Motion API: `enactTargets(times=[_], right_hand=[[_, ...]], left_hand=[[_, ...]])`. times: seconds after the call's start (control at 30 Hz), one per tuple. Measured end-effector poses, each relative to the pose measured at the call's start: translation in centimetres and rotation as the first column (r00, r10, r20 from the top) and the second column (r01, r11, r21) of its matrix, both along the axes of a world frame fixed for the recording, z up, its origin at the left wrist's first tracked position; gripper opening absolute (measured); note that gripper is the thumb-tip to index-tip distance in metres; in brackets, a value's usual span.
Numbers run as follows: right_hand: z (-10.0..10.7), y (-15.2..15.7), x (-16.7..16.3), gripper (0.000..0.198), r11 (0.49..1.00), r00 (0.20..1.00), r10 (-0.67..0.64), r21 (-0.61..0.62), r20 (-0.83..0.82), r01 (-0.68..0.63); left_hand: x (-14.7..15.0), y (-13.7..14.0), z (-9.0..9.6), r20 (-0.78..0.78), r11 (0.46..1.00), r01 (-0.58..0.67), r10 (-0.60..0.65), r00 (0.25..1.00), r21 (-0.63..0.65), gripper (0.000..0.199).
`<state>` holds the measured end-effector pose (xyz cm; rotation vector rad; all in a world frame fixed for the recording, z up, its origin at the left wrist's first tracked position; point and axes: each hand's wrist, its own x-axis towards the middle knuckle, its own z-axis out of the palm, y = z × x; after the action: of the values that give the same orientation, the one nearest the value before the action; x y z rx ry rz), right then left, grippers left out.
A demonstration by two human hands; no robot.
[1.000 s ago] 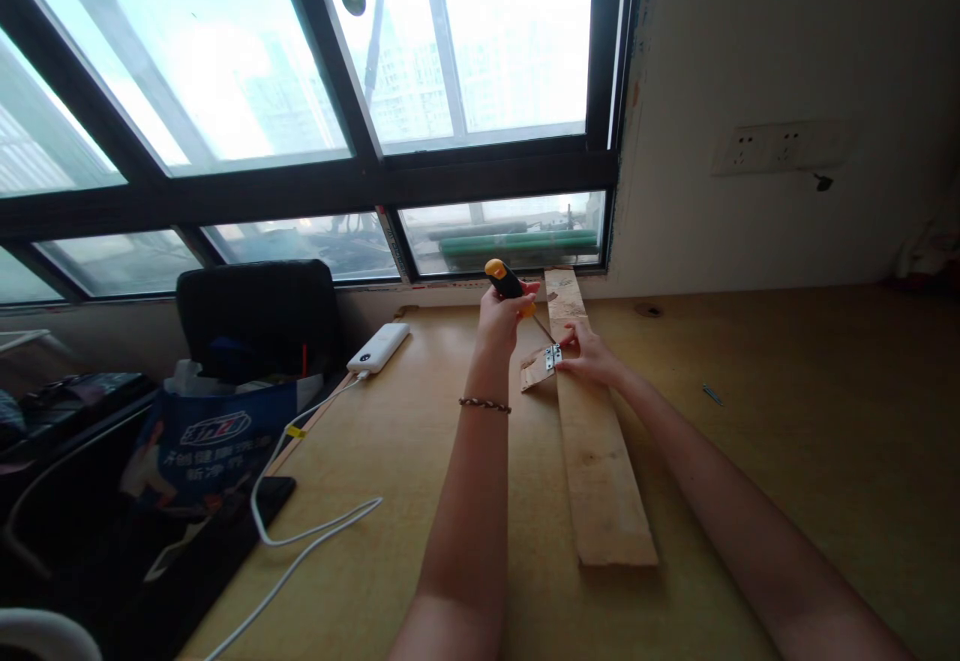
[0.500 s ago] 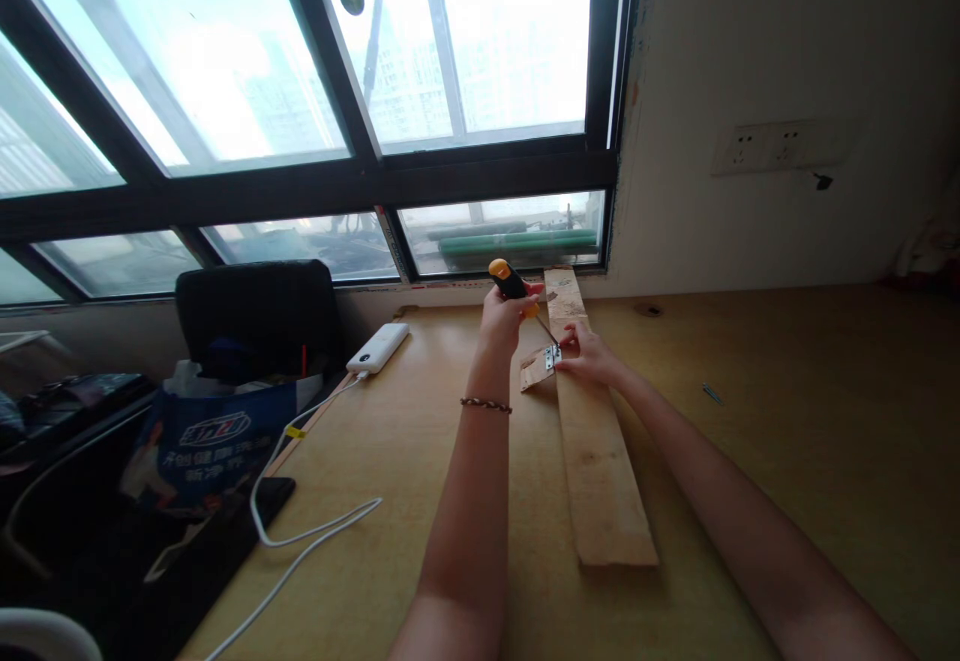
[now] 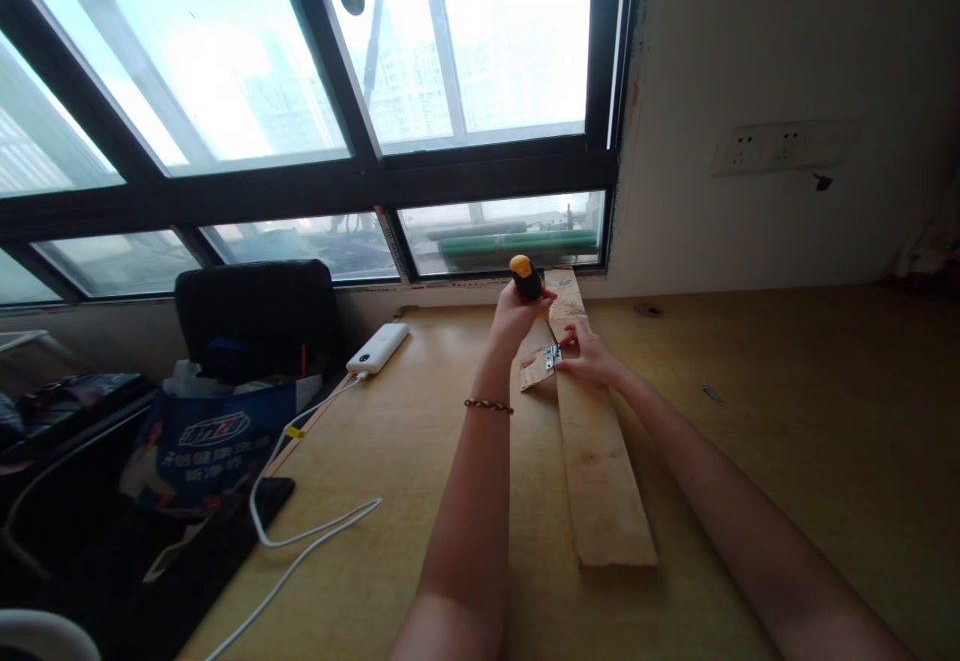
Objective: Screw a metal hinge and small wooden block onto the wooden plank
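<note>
My left hand [image 3: 517,314] is wrapped round the black-and-yellow handle of a screwdriver [image 3: 526,278]. Its shaft slants down to a small metal hinge [image 3: 553,355], where the tip meets the plate. The hinge lies across a long wooden board [image 3: 604,471] and a short wood piece [image 3: 535,371] that juts out tilted on the left. My right hand [image 3: 589,353] rests on the board, thumb and fingers curled in at the hinge's right edge beside the screwdriver tip. Whether a screw sits under the tip is too small to tell.
A screw [image 3: 712,395] lies on the table [image 3: 757,501] to the right. On the left are a white power bank [image 3: 379,348] and its white cable [image 3: 319,535]. A black chair [image 3: 256,316] with a blue bag [image 3: 217,446] stands beyond the left edge.
My left hand has moved slightly right, bringing the screwdriver handle over the board and more upright. My right hand, the hinge and the board stay in place.
</note>
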<state>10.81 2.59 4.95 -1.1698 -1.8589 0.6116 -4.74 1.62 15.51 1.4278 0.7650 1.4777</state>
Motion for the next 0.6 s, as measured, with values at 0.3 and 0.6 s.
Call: enactTargets(times=[0.3, 0.6], right_hand=[[-0.7, 0.7, 0.2, 0.063, 0.999, 0.999, 0.028, -0.035, -0.023, -0.029], [-0.7, 0.7, 0.2, 0.062, 1.000, 0.999, 0.027, -0.015, -0.022, -0.028]], left_hand=[[1.0, 1.2, -1.5, -0.256, 0.967, -0.157, 0.207, 0.944, 0.203, 0.030], [0.5, 0.7, -1.1, -0.351, 0.941, -0.187, 0.283, 0.893, 0.283, 0.027]])
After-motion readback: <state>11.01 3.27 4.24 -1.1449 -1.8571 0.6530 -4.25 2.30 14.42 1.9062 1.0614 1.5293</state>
